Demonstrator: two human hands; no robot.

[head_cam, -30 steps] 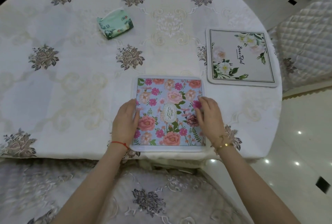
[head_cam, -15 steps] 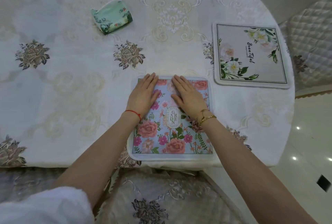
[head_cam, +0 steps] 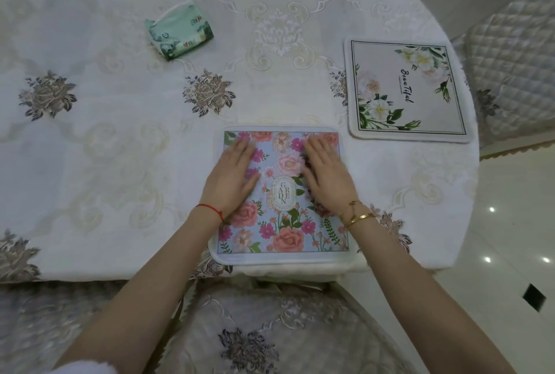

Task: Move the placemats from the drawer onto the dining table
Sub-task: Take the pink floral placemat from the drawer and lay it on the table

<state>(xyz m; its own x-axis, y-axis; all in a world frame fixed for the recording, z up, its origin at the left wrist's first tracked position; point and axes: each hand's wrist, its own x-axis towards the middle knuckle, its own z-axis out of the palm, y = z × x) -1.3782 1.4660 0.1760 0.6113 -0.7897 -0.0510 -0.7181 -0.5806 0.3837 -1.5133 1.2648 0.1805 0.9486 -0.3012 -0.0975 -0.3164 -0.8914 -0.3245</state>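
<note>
- A square placemat printed with pink and coral flowers on a pale blue ground [head_cam: 282,193] lies flat on the dining table [head_cam: 120,139], at its near edge, with its white border reaching the table's rim.
- The left hand [head_cam: 234,177] lies palm down on the left half of this placemat, fingers straight and held together, pointing away from the person; it grips nothing.
- The right hand [head_cam: 326,174] lies palm down on the right half in the same way, fingers straight and slightly blurred, gripping nothing.
- Between the two hands shows the placemat's oval label with the letters of "GARDEN".
- A thin red string [head_cam: 210,211] circles the left wrist; gold bangles [head_cam: 357,214] circle the right wrist.
- A second square placemat, cream with white flowers, green leaves and a dark line border [head_cam: 405,91], lies flat further back and to the right, near the table's right edge, apart from the first.
- A soft green pack of tissues [head_cam: 180,32] lies at the far left of the tabletop, well apart from both placemats.
- The table wears a white embroidered cloth with grey-brown rose motifs.
- A chair seat with a floral lace cover [head_cam: 255,331] stands just under the near edge of the table, between the forearms.
- A quilted cream chair back [head_cam: 510,52] stands at the right, over a glossy white tiled floor [head_cam: 495,223] with small black insets.
</note>
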